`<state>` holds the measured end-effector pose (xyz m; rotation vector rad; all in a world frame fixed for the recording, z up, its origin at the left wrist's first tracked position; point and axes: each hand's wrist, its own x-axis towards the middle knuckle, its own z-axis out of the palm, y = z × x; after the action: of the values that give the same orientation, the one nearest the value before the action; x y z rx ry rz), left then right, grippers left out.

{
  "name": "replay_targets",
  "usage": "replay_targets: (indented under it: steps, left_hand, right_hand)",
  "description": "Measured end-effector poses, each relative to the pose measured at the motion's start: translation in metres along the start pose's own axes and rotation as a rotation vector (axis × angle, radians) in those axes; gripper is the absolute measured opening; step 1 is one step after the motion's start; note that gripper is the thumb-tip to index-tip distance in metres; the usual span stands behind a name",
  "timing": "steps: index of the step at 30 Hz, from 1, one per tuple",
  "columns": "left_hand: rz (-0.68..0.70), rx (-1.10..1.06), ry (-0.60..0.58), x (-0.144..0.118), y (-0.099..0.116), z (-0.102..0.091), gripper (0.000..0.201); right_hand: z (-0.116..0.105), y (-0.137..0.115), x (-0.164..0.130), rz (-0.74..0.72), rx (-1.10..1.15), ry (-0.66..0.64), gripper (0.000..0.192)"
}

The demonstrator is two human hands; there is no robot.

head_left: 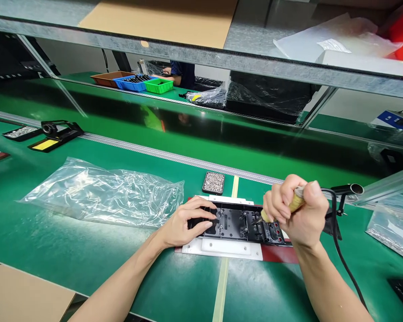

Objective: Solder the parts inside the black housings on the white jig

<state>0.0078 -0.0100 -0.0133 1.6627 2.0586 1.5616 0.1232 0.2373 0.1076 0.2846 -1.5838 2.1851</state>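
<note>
The person's left hand (184, 225) rests, fingers spread, on the left end of the black housing (229, 226), which sits in the white fixture (228, 247), while the right hand (305, 217) wraps its fingers around the yellow-handled tool (296, 204), angled down toward the housing's right part

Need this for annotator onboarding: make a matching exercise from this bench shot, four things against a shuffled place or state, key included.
1. yellow-handled tool
2. black casing
3. plastic bag
4. small black tray

A. clear and crumpled
B. holds many small silvery pieces
C. held in the right grip
D. touched by the left grip

Pairs: 1-C; 2-D; 3-A; 4-B
</note>
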Motion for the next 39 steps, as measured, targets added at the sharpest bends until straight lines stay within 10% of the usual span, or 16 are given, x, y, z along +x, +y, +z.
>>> replay_targets:
  steps: [8, 39]
  left_hand:
    - [-0.001, -0.004, -0.004, 0.000, 0.001, 0.000, 0.019]
    - [-0.021, -0.004, -0.007, -0.002, 0.002, 0.001, 0.019]
  right_hand:
    - [0.011, 0.003, 0.022, -0.147, -0.114, 0.327, 0.052]
    - [0.015, 0.031, 0.017, -0.092, -0.141, 0.217, 0.049]
